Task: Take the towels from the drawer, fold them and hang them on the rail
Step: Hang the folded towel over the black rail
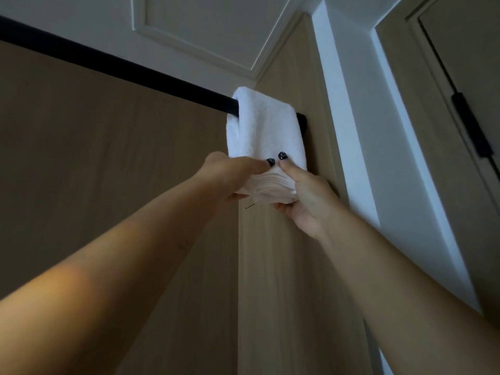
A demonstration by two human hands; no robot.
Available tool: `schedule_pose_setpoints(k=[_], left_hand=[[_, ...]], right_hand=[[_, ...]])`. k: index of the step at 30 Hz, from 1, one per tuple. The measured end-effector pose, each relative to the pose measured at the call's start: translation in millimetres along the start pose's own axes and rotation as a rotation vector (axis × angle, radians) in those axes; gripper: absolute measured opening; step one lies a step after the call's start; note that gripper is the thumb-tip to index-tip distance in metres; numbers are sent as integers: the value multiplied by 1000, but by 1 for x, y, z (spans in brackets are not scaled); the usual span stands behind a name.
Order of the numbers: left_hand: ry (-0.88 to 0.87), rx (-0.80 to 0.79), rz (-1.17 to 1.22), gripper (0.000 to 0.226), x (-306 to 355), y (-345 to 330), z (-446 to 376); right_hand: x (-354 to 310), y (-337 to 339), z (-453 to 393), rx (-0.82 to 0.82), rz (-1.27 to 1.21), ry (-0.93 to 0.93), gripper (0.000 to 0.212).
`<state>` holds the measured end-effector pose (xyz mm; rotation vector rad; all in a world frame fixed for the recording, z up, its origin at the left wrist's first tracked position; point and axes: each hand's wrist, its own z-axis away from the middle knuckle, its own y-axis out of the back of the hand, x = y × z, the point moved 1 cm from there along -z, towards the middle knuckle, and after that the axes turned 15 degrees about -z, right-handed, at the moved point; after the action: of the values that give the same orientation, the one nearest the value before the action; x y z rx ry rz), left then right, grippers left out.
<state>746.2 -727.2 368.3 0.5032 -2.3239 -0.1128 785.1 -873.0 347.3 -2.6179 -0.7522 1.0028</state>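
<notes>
A folded white towel [266, 128] hangs over the right end of a black rail [113, 63], close to the rail's wall mount [302, 125]. Both arms reach up to it. My left hand [232, 174] grips the towel's lower end from the left, thumb on the front. My right hand [303, 190] grips the same lower end from the right, thumb up against the cloth. The stacked layers of the fold show between the two hands. The drawer and any other towels are out of view.
The rail runs in front of a wood-panelled wall [108, 158] and ends at a wooden side panel [292, 266]. To the right stand a white door frame [351, 117] and a wooden door with a black hinge [470, 123]. A white ceiling [203, 28] is overhead.
</notes>
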Motion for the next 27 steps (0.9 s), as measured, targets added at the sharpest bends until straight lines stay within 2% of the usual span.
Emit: schedule_pose_setpoints(k=[5,12,15,21,24,27], left_hand=[[-4,33,-3,45,4,0,10],[38,111,64,45,1,-14,25],[38,106,27,45,4,-17,30],[39,51,-137,59,12,-4,49],[37,41,-176,67,14,13,59],[33,-4,-201,65,17,35,75]], right_hand=[[2,-5,5,90,-55,31,41],[-1,-14,22,163,-113,-89,42],[-11,-18,32,202,-36,-119,40],[-32,-27,67,289,210,-159,36],[-46,-30,87,338,356,-107,44],[-59,-39,110,376,504,-72,51]])
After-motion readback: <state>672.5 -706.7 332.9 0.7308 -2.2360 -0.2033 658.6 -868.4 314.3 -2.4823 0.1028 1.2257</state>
